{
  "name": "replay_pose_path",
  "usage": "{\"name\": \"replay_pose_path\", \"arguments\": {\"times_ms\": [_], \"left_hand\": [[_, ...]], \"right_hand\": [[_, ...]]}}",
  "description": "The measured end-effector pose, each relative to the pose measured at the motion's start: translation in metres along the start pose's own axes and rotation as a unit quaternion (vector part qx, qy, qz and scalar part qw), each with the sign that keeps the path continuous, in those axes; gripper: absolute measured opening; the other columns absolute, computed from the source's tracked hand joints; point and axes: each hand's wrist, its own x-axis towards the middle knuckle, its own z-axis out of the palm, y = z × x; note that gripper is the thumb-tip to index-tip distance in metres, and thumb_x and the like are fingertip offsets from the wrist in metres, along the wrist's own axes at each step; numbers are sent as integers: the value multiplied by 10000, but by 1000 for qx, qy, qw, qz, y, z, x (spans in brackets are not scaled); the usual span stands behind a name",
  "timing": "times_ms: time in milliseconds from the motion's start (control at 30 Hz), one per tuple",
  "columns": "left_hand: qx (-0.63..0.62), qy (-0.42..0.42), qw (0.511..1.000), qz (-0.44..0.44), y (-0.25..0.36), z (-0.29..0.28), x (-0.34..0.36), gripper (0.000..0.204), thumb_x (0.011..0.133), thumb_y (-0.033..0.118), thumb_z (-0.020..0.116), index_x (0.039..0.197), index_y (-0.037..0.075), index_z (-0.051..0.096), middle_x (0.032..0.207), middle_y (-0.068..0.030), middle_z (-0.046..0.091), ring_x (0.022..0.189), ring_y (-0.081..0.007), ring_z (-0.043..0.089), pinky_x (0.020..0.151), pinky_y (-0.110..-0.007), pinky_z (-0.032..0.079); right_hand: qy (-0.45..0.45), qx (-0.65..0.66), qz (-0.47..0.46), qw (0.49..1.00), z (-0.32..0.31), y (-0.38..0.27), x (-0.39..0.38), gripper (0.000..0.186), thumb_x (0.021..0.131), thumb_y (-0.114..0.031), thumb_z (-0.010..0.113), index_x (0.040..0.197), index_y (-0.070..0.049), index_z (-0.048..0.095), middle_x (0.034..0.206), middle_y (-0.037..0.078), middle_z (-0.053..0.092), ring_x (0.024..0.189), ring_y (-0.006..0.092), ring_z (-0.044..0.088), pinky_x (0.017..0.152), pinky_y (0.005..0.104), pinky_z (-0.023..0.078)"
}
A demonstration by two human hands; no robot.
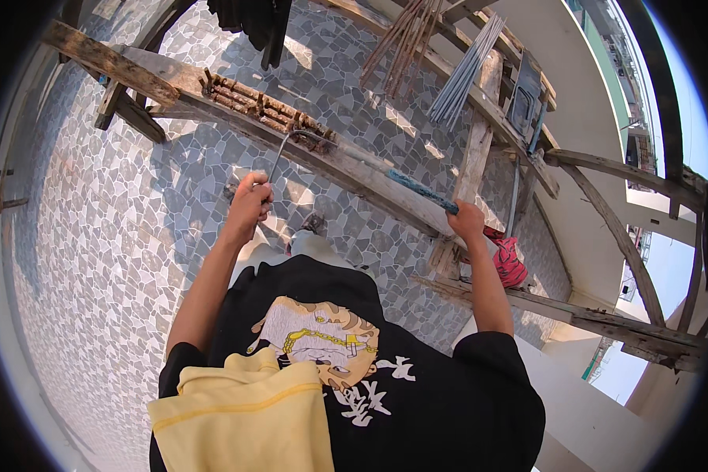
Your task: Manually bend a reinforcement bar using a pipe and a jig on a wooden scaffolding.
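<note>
My left hand (pixel 250 206) is closed around the lower end of a bent steel rod (pixel 279 151). The rod curves up to a row of rusty metal pegs (pixel 263 108) fixed along a wooden beam (pixel 354 179). My right hand (pixel 469 221) grips the end of a long bar with a blue-wrapped handle (pixel 418 189). This bar lies along the beam, and its far end reaches the bend of the rod near the pegs. Exactly how bar and rod meet there is too small to tell.
Bundles of rusty rods (pixel 401 43) and grey rods (pixel 466 72) lie beyond the beam on timber. A red cloth (pixel 509 261) hangs just right of my right hand. More wooden beams (pixel 606 318) stand at the right. The floor (pixel 126 228) has a stone pattern.
</note>
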Motion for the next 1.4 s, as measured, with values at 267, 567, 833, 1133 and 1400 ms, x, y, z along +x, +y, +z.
{"name": "replay_pose_path", "arguments": {"times_ms": [267, 567, 833, 1133, 1400], "left_hand": [[32, 3, 999, 4, -19, -3, -23, 279, 1003, 226, 441, 1196, 82, 582, 702, 44, 443, 537, -38, 362, 473, -208, 307], [88, 39, 992, 87, -42, -15, -3, 265, 1017, 218, 414, 1166, 99, 598, 667, 70, 406, 518, -17, 337, 442, -181, 263], [65, 43, 992, 102, -49, -15, 1, 249, 1002, 192, 422, 1146, 84, 595, 642, 65, 402, 478, -17, 325, 406, -181, 254], [15, 17, 997, 80, -47, -17, -4, 249, 1005, 197, 422, 1163, 79, 574, 645, 62, 394, 476, -13, 326, 399, -176, 247], [32, 28, 996, 83, -45, -16, -4, 241, 999, 165, 438, 1134, 56, 605, 709, 44, 439, 605, -35, 389, 530, -209, 327]], "right_hand": [[-23, 12, 6, 1000, 13, 3, 13, 259, 784, -358, 647, 844, -106, 645, 842, 170, 672, 842, 388, 642, 712, 510, 495], [-30, 38, 9, 999, 11, -19, 6, 268, 795, -366, 661, 819, -101, 631, 788, 185, 659, 812, 409, 634, 684, 522, 482], [-19, 22, 25, 999, 18, -18, 7, 262, 801, -361, 671, 804, -101, 636, 783, 183, 657, 806, 408, 630, 681, 515, 463], [-1, 82, 65, 994, 17, -25, 16, 280, 788, -390, 709, 892, -130, 699, 834, 164, 677, 849, 384, 635, 733, 504, 451], [-8, 82, 81, 993, 25, -16, 17, 290, 781, -386, 717, 922, -133, 707, 858, 169, 681, 893, 384, 631, 776, 494, 446]]}}
